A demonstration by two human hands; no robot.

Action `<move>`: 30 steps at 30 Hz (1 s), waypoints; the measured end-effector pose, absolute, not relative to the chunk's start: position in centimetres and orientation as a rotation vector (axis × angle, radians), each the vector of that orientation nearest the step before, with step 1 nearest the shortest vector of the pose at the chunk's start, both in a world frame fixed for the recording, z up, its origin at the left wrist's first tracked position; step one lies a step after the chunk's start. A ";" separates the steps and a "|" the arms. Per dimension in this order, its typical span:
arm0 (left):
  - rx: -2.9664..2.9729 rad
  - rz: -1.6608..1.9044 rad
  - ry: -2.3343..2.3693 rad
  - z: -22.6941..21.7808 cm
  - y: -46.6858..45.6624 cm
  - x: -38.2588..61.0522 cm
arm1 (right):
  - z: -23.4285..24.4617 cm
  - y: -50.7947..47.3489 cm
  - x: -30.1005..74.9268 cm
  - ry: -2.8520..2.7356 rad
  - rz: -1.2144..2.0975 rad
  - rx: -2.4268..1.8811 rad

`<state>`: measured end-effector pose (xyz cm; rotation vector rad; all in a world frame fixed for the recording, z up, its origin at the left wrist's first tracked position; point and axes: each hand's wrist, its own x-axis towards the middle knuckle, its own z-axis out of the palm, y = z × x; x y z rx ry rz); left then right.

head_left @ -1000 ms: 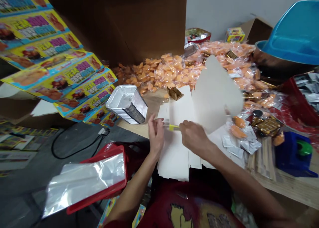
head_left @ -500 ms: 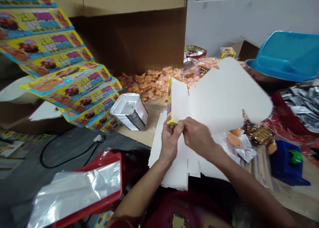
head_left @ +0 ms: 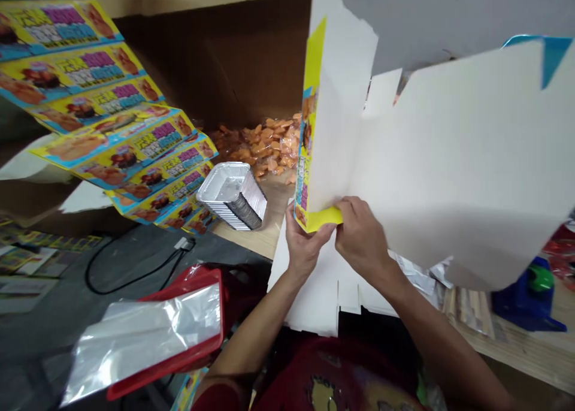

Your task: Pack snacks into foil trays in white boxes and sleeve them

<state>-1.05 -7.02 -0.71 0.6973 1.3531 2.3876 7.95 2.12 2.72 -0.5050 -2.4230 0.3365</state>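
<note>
I hold a flat, unfolded carton blank [head_left: 453,159] up in front of me, its white inner side facing me and a yellow printed edge at its left. My left hand [head_left: 305,243] pinches the lower left corner, fingers closed on the yellow flap. My right hand [head_left: 362,237] grips the same bottom edge just to the right. Below them a stack of white carton blanks [head_left: 314,297] lies on the wooden table [head_left: 525,345]. The raised carton hides most of the table behind it.
A stack of foil trays [head_left: 233,195] lies left of my hands, orange snack packets [head_left: 269,147] behind it. Printed carton sheets [head_left: 112,117] fan out at left. A red tray with clear bags [head_left: 148,333] sits lower left. A blue tape dispenser [head_left: 525,297] stands right.
The carton blank has been lifted from the table and raised upright close to the camera. Both hands moved together onto its lower left corner.
</note>
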 end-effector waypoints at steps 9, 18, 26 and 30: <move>0.826 2.227 1.416 -1.8 -6.5 -0.7 | 3.2 3.9 9.0 -2.615 0.661 -0.276; 1.697 2.012 2.187 -6.1 -6.3 -5.3 | 10.9 3.6 13.2 -1.766 1.640 -0.180; 0.661 2.138 1.651 -2.7 -9.4 -8.0 | 7.6 4.2 13.2 -2.432 1.177 -0.092; 0.417 2.012 1.410 0.1 -10.6 -8.9 | 6.4 4.2 13.6 -2.611 1.169 0.072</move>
